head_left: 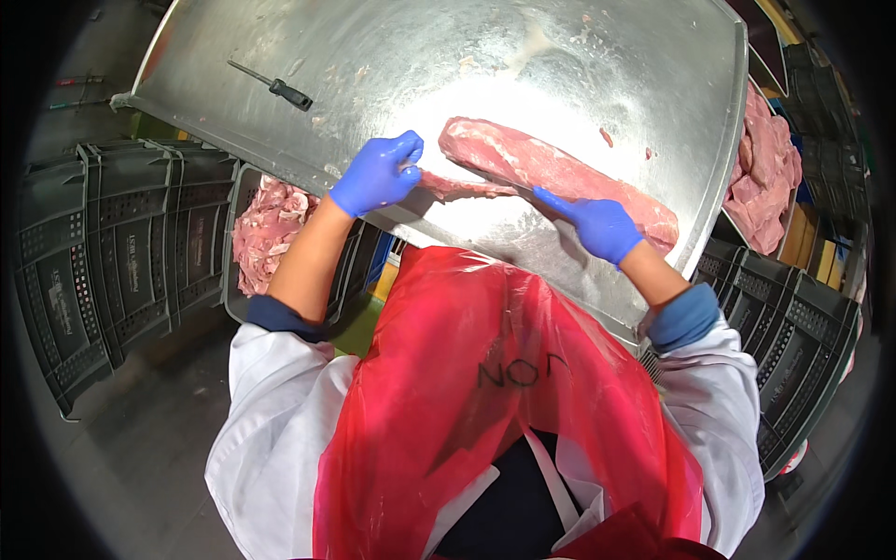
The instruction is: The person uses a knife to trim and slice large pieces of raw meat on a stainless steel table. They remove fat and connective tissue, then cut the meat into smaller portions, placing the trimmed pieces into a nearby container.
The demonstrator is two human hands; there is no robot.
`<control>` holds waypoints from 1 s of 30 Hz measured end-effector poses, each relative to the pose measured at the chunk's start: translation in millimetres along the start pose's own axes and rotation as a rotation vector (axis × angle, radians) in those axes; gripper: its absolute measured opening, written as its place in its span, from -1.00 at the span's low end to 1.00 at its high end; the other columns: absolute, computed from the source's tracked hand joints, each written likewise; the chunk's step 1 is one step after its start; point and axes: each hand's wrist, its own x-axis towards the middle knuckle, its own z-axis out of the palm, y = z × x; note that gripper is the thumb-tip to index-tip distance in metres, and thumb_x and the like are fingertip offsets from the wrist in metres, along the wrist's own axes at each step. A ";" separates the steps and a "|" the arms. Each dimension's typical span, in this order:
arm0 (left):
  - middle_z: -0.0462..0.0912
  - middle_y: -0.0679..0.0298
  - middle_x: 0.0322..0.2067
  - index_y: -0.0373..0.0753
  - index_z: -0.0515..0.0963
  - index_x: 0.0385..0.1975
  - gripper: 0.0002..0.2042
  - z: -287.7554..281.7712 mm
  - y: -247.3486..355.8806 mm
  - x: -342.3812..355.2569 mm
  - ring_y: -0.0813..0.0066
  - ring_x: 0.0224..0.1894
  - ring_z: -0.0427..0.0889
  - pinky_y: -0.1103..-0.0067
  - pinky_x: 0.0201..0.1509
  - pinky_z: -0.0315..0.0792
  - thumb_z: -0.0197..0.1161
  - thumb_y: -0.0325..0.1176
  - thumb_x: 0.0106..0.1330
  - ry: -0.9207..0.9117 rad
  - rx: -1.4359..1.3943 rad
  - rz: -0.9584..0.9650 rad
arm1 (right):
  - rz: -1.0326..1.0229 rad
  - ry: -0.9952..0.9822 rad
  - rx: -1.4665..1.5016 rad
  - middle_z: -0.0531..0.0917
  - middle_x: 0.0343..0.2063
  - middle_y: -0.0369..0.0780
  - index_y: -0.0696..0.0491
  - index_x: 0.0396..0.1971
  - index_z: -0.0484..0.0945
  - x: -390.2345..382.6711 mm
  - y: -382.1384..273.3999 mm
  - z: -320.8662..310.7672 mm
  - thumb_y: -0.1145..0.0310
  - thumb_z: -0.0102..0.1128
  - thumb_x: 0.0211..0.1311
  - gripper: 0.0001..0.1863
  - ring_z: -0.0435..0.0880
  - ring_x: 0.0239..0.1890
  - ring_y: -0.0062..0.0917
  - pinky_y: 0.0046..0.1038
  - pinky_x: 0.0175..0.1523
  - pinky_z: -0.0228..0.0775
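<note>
Steel surface (373, 84) under a big meat piece (560, 173), laid slantwise near the red apron (495, 355), guessing for easy reach. Left hand (381, 174) clamped on a thin meat strip (467, 189), probably for tension; right hand (597, 224) curled by its far end, can't tell around what tho.

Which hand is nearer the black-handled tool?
Left. The left hand is at the lower right of the tool; the right hand is farther right, by the large meat piece.

Left hand (381, 175) curled, right hand (602, 227) gripping, forefinger (553, 201) extended
</note>
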 end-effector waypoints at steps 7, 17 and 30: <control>0.36 0.17 -0.55 -0.32 0.40 -0.42 -0.96 -44.1 -17.1 -100.2 0.39 -0.52 0.41 0.44 -0.40 0.34 0.12 -0.53 0.21 0.371 -0.016 -0.195 | 0.139 -0.060 -0.080 0.64 -0.44 -0.08 -0.41 0.46 0.15 -106.0 37.5 42.3 0.48 0.06 0.22 -0.19 0.66 -0.44 -0.18 -0.22 -0.29 0.51; 0.60 -0.14 0.03 -0.37 0.49 -0.13 -0.59 -112.6 -120.7 -295.0 -0.12 0.03 0.59 0.22 0.12 0.43 0.28 -0.11 0.27 -0.154 0.571 -1.258 | 0.495 0.437 0.757 0.61 -0.44 -0.25 -0.15 0.53 -0.02 -112.9 47.0 90.4 0.57 0.05 0.26 -0.15 0.51 -0.48 -0.65 -0.49 -0.22 0.49; 0.49 -0.12 0.15 -0.47 0.26 0.27 -0.16 154.4 78.9 165.1 -0.08 0.23 0.47 0.25 0.30 0.38 0.40 -0.16 -0.03 -0.320 0.629 -0.145 | 0.397 1.114 1.246 0.59 -0.32 -0.27 -0.27 0.54 -0.08 -23.1 112.8 47.5 0.66 0.05 0.30 -0.10 0.50 -0.54 -0.68 -0.61 -0.48 0.42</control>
